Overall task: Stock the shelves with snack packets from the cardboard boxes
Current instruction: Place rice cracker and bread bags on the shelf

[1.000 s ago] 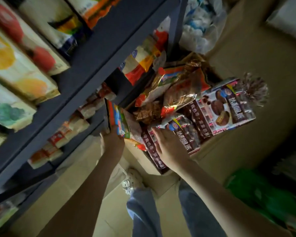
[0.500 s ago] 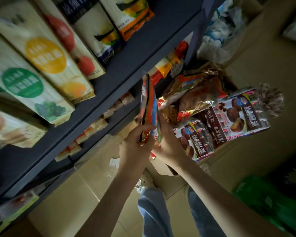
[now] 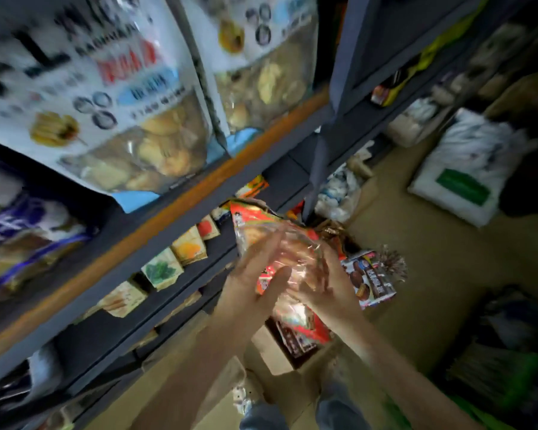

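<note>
Snack packet (image 3: 261,231) clasped between two hands beside the dark shelf (image 3: 174,200).
The fingers (image 3: 261,259) of the left hand (image 3: 249,290) lay nearly straight against its near face. Those of the right hand (image 3: 330,290) curved round its right edge, though blur hid how tightly. The packet hung above the cardboard box (image 3: 271,355), with chocolate-cake packets (image 3: 370,283) below it.

Large bags (image 3: 106,97) stand on the shelf (image 3: 180,193) at upper left, small packets (image 3: 162,268) on the shelf below. At centre, a snack packet (image 3: 271,237) sits between left hand (image 3: 252,293) and right hand (image 3: 330,290), above the cardboard box (image 3: 271,352); a sack (image 3: 466,169) lies at upper right
</note>
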A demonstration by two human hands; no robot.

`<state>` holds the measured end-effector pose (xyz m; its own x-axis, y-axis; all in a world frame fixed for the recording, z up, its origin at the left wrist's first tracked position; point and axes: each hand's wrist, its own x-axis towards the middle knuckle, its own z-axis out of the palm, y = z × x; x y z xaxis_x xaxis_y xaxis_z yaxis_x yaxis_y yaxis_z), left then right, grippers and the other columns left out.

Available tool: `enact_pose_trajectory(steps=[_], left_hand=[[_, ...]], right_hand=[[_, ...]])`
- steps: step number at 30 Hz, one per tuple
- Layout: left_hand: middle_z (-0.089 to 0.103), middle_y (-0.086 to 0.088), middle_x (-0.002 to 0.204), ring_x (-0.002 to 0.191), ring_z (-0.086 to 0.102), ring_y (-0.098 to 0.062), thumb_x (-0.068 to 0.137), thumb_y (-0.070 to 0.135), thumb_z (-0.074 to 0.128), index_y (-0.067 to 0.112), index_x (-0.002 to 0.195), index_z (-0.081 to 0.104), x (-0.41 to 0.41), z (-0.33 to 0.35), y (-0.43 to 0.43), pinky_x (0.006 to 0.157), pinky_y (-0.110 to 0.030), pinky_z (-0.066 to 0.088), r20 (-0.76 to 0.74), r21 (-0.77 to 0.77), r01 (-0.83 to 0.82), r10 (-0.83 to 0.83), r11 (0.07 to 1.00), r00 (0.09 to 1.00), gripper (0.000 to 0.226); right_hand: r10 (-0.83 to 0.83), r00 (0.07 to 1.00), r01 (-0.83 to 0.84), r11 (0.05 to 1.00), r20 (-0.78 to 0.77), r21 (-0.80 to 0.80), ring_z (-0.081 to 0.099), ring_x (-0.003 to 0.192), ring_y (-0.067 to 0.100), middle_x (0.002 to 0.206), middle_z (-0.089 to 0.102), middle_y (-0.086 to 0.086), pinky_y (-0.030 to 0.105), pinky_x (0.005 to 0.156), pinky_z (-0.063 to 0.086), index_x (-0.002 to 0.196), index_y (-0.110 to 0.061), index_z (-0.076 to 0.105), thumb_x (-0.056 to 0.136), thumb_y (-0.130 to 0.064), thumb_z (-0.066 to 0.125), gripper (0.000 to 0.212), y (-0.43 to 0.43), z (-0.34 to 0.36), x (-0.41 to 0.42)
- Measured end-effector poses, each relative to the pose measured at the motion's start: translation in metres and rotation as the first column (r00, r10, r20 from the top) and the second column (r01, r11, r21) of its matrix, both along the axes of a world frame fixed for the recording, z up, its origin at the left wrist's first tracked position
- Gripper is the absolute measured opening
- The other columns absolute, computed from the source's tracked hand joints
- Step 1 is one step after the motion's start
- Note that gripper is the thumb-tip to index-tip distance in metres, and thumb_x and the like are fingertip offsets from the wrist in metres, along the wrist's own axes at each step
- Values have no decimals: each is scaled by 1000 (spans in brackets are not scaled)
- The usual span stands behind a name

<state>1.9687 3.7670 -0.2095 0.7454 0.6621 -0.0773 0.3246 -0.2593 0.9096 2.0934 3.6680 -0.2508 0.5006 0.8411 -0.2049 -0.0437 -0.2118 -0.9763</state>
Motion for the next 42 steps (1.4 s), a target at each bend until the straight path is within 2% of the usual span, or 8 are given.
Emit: enact_pose_trajectory(steps=[7,10,12,16,23,28,35,42], left_hand=[[-12,25,155,128,-7,22,65,62,62,66,138,5,-33,77,11,115,-37,24,-177,-39,-173,164,984,971,93],[21,53,134,119,23,28,74,54,66,65,141,6,-52,112,8,111,-39,36,-10,-128,-156,156,980,988,90],[29,59,123,120,30,26,78,47,66,62,142,10,-70,137,7,108,-30,38,67,-75,-126,131,989,989,86],[33,37,136,119,34,26,82,44,65,54,145,18,-113,198,8,90,-2,38,216,82,-188,166,979,962,79],[50,4,131,90,56,-26,83,57,60,51,143,33,-214,277,6,77,-53,49,406,357,-404,249,842,879,65],[46,7,135,123,49,-8,86,50,52,38,135,48,-302,301,32,92,-8,40,396,610,-609,471,507,788,51],[58,-20,126,116,49,-35,89,19,50,6,108,70,-443,319,57,99,-49,38,381,924,-272,685,-268,621,30],[60,-10,130,131,39,-25,85,22,48,12,116,67,-510,329,114,109,-44,18,157,959,144,878,-246,451,38]], right_hand=[[70,991,-87,984,114,157,40,125,49,154,30,-9,61,93,45,147,-55,4,97,-6,52,84,-30,110,3],[115,956,-174,963,271,206,10,143,25,153,11,-35,54,109,33,146,-55,8,99,-1,44,80,-29,158,-9],[173,864,-307,926,473,220,13,141,13,155,4,-33,11,110,22,144,-56,20,100,-3,42,72,-26,189,-20],[313,770,-461,875,556,147,15,144,11,159,-1,-22,25,110,32,136,-55,40,96,-34,55,48,-18,254,-43],[301,753,-545,784,585,298,17,143,-2,142,35,-32,36,113,25,122,-58,48,83,-36,64,48,22,350,-110],[365,792,-591,657,489,468,42,130,2,136,49,-19,17,98,42,122,-41,57,89,-1,61,52,86,378,-180],[440,811,-584,556,386,592,52,123,13,137,48,-5,31,90,53,120,-41,56,91,-6,61,46,194,389,-288],[387,768,-638,526,510,562,38,112,-19,129,38,-16,5,93,30,128,-34,31,87,-14,70,60,280,389,-384]])
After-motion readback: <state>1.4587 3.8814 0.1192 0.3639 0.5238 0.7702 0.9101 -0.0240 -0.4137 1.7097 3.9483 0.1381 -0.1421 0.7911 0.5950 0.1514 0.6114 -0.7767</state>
